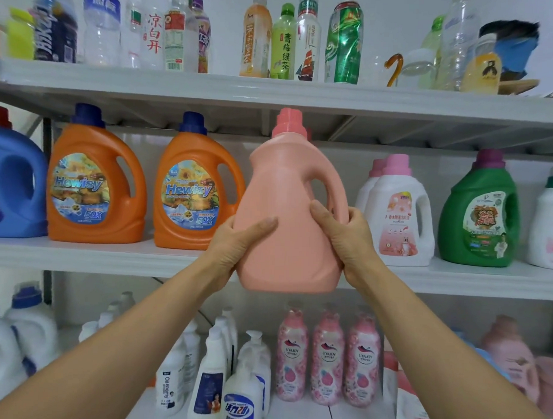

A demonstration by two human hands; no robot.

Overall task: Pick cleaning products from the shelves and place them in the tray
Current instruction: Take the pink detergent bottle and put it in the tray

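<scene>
Grips a plain pink detergent jug [288,194] from both sides. Wraps the left hand [236,248] round the lower left flank, thumb laid across the front. Clasps the right hand [346,240] on the lower right flank, just under the moulded handle [338,192], thumb likewise pressed on the front. Holds it upright with the pink screw cap [289,125] on top. Carries it in the air in front of the middle shelf [95,253], base hanging below that shelf's front edge, cap reaching up before the underside of the top shelf [273,90].

Flanked on the left, on the middle shelf, by two orange Hewisy jugs [96,184] [199,191] with dark blue caps, standing side by side. Farther left, a blue jug [13,181] with a red cap, cut off by the frame edge. On the right of the same shelf, a white bottle with a pink cap [397,213] with another close behind it, then a green jug with a purple cap [482,213], then a white jug [550,225] at the frame edge.

Above, along the top shelf, a row of drink bottles and a dented green can [343,45]. Below, between the forearms, three pink UYAJOY bottles [328,358] in a row, white pump bottles [243,396] to their left, and white jugs with blue caps [29,326] at far left.
</scene>
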